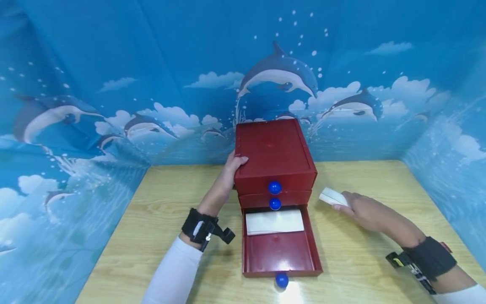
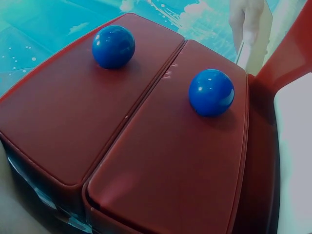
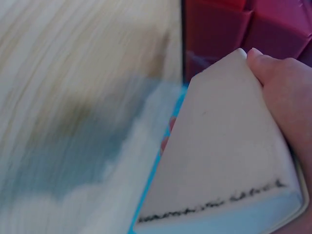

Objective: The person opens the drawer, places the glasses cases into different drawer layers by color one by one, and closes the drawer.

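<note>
A dark red drawer box (image 1: 271, 147) with blue round knobs stands on the table. Its bottom drawer (image 1: 281, 253) is pulled out, and a white folded piece (image 1: 275, 222) lies across the back of it. At the box's left side my left hand (image 1: 229, 169) grips it, thumb over the top edge; its other fingers are mostly hidden. To the right of the box, my right hand (image 1: 362, 209) holds a second white folded piece (image 3: 214, 131), thumb on one side and fingertips showing on the other. A dark, broken line runs along one edge of that piece.
The two upper drawers, with their blue knobs (image 2: 113, 47), are closed. Light wood table (image 1: 152, 202) surrounds the box. Behind and at both sides hangs a blue curtain (image 1: 182, 50) printed with dolphins. A strapped camera sits on each wrist.
</note>
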{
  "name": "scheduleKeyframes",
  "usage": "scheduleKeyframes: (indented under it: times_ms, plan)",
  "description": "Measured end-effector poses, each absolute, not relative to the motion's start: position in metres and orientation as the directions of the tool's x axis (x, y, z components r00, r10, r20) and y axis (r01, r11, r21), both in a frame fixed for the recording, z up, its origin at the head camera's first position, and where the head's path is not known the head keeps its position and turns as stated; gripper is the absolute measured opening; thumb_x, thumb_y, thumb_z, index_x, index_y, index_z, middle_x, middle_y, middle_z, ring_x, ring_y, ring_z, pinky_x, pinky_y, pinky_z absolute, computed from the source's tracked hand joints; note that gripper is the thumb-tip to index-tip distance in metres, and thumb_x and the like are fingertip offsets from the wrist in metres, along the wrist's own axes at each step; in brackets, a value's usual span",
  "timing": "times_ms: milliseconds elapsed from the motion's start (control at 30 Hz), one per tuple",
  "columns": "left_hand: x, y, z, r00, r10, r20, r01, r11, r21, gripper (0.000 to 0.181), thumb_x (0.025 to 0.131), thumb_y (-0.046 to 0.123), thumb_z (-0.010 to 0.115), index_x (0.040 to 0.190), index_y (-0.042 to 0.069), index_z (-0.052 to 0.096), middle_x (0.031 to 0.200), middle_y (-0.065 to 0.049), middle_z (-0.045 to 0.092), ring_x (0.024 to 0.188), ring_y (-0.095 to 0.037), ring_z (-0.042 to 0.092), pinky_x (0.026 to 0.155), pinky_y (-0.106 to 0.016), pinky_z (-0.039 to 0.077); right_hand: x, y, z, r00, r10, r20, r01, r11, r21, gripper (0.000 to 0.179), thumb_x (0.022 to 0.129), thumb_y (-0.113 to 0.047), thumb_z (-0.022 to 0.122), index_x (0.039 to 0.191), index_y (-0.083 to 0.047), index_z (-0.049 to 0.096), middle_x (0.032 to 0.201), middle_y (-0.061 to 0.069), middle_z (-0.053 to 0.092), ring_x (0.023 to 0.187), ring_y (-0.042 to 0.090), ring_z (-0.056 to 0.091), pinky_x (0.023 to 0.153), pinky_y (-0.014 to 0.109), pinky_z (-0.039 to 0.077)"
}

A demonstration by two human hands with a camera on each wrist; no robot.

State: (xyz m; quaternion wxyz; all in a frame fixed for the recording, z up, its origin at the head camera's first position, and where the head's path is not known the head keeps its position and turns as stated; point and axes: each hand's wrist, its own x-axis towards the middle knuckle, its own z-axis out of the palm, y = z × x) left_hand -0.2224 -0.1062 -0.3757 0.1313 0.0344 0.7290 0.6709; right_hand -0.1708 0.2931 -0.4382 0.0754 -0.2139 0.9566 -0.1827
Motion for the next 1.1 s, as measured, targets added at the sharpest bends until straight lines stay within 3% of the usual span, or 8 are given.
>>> scheduleKeyframes:
  times_ms: [400, 700, 867, 1100]
  plan:
    - [-0.224, -0.104, -0.372, -0.963, 0.219, -0.154, -0.138, 0.087, 0.987, 0.075, 0.099, 0.053, 0.047, 0.164, 0.037, 0.014, 0.146, -0.008, 0.050, 0.128, -0.030, 0.057, 0.099, -0.045, 0.050, -0.137, 0.266, -0.414, -0.861, -0.506, 0.053, -0.495, 0.810, -0.314, 0.046, 0.102, -0.041, 0.064, 0.125, -0.002, 0.059, 0.099, 0.006, 0.067, 0.084, 0.012, 0.059, 0.066, 0.036, 0.054]
    - [-0.221, -0.105, -0.372, -0.965, 0.218, -0.147, -0.133, 0.077, 0.988, 0.075, 0.100, 0.053, 0.047, 0.164, 0.037, 0.014, 0.146, -0.007, 0.050, 0.128, -0.030, 0.057, 0.100, -0.046, 0.049, -0.123, 0.247, -0.399, -0.827, -0.559, 0.065, -0.559, 0.801, -0.215, 0.054, 0.101, -0.043, 0.065, 0.131, 0.001, 0.056, 0.099, 0.006, 0.067, 0.083, 0.009, 0.056, 0.067, 0.034, 0.053]
    - [-0.220, -0.107, -0.373, -0.963, 0.231, -0.141, -0.127, 0.073, 0.989, 0.073, 0.100, 0.054, 0.047, 0.164, 0.039, 0.014, 0.143, -0.005, 0.053, 0.127, -0.029, 0.059, 0.099, -0.045, 0.051, -0.115, 0.239, -0.390, -0.830, -0.558, 0.013, -0.548, 0.809, -0.211, 0.053, 0.103, -0.049, 0.060, 0.130, -0.003, 0.057, 0.098, -0.001, 0.063, 0.083, 0.007, 0.052, 0.069, 0.033, 0.051]
    - [-0.220, -0.108, -0.374, -0.964, 0.238, -0.123, -0.107, 0.077, 0.991, 0.074, 0.100, 0.055, 0.048, 0.164, 0.038, 0.015, 0.144, -0.006, 0.053, 0.126, -0.030, 0.060, 0.095, -0.043, 0.053, -0.109, 0.227, -0.387, -0.785, -0.618, 0.040, -0.612, 0.766, -0.198, 0.050, 0.101, -0.050, 0.062, 0.128, -0.008, 0.057, 0.097, -0.008, 0.058, 0.084, 0.005, 0.049, 0.069, 0.029, 0.049]
